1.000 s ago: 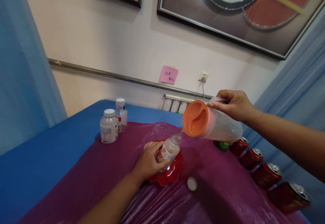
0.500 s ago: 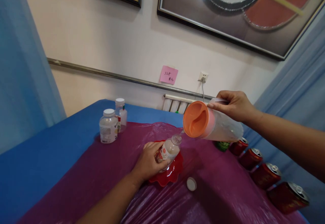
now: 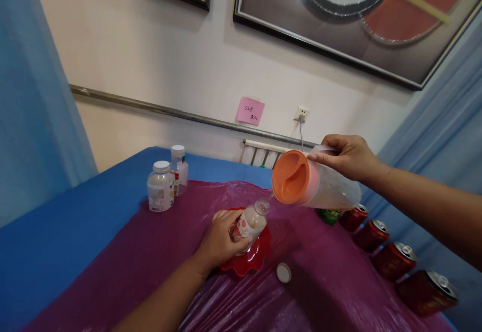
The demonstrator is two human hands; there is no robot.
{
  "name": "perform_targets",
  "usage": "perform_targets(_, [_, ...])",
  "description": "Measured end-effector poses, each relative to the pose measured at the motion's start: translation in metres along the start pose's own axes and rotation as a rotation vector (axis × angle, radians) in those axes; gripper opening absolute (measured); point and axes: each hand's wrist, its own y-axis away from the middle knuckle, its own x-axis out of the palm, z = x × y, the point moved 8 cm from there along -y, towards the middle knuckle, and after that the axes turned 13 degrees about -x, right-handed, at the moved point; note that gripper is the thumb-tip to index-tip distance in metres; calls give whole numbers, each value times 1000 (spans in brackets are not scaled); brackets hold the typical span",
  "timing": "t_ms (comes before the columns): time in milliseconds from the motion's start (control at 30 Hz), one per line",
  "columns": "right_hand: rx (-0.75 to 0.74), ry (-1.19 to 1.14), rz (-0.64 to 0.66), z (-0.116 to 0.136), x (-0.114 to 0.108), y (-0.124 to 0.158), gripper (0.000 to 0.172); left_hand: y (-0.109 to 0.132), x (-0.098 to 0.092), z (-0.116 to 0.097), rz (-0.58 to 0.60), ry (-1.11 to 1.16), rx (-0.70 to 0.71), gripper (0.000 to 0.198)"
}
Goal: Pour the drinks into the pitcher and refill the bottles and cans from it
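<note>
My left hand [image 3: 222, 239] is wrapped round a clear bottle [image 3: 254, 221] with a printed label, tilted to the right over a red scalloped dish [image 3: 259, 251]. The bottle's mouth is uncapped. My right hand [image 3: 348, 156] grips the handle of a translucent pitcher [image 3: 333, 191] with an orange lid [image 3: 291, 176]. The pitcher lies nearly on its side, its lid end close above the bottle's mouth. A thin stream of liquid seems to run between them. A white cap [image 3: 283, 272] rests on the purple plastic sheet [image 3: 158, 256], to the right of the dish.
Two capped clear bottles, a wide jar [image 3: 161, 189] and a slimmer bottle [image 3: 181, 171], stand at the back left. Several red cans [image 3: 395, 261] line the right edge, with a green can [image 3: 330, 216] partly hidden behind the pitcher. Blue curtains [image 3: 41, 81] hang on both sides.
Hardly anything differs. Both hands, the bottle and the pitcher hold almost the same positions as half a second ago.
</note>
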Motion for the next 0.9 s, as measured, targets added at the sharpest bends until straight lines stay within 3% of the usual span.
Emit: perform_targets(900, [-67, -8, -11, 3, 3, 1, 58, 3, -1, -4, 4, 4, 26, 52])
